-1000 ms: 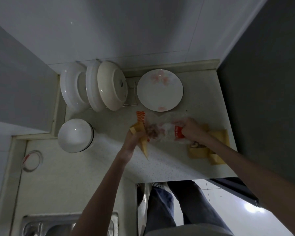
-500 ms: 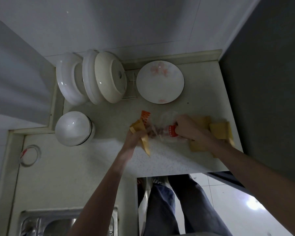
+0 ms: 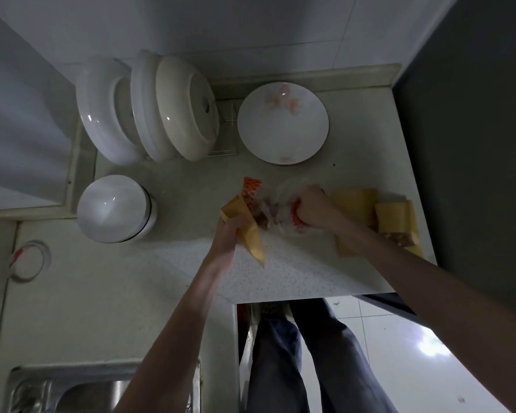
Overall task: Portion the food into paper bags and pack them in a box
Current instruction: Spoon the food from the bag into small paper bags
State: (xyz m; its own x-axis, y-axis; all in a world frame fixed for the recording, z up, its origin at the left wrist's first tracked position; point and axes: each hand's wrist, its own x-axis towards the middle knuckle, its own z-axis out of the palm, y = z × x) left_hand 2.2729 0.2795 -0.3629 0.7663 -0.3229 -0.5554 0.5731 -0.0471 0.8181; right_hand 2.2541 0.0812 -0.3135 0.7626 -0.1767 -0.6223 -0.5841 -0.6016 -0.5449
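Left hand (image 3: pixel 228 234): fingers curled round a yellow paper bag (image 3: pixel 248 228), gripping it near its mouth; the bag's tail hangs toward the person, over the counter (image 3: pixel 149 290).

Right hand (image 3: pixel 312 208): fist closed on the bunched neck of a clear plastic food bag (image 3: pixel 276 208) with orange-red print, held just to the left hand's right, its open end meeting the paper bag's mouth.

Food: pinkish-brown pieces inside the clear bag, between the two hands.

Step in hand, by my reading: tipping a portion out of the plastic bag into the paper one. Next calls for the paper mouth held wide and the plastic bag tilted gently, lest pieces spill onto the counter.

Further paper bags (image 3: pixel 358 216): lying under and beyond the right wrist, some seemingly filled.

Beyond the hands: a flowered plate (image 3: pixel 283 129) lying flat, racked dishes (image 3: pixel 149 108) to its left.

Hard to make out: what the food is; whether any has entered the paper bag; motion blur over the plastic. No box in view. The sink (image 3: pixel 72 391) is cut off below.
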